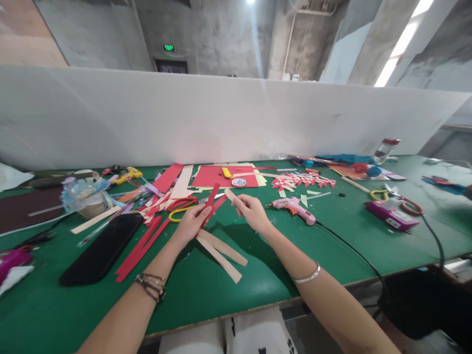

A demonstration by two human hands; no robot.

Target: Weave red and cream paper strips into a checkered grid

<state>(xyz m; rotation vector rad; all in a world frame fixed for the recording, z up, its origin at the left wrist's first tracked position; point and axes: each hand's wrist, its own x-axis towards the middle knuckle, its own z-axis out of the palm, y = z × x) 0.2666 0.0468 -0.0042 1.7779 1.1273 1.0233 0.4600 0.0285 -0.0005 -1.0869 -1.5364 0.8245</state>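
My left hand [192,221] is closed on red paper strips [213,195], whose ends stick up past the fingers. Pale beige paper strips [223,247] fan out from below the same hand toward the table's front. Between the fingertips of my right hand [251,211] is the end of a beige paper strip [230,195], close to the red ends. More long red strips [142,248] lie left of my left hand. Scissors with red and yellow handles [180,210] rest just behind it, partly hidden by the hand and strips.
A pink glue gun [295,208] lies right of my hands, its black cord running off the front edge. Red paper sheets [206,176] and woven red-and-white pieces [304,179] are at the back. A black case [101,250] lies left; a purple box [391,215] and scissors [409,204] are right.
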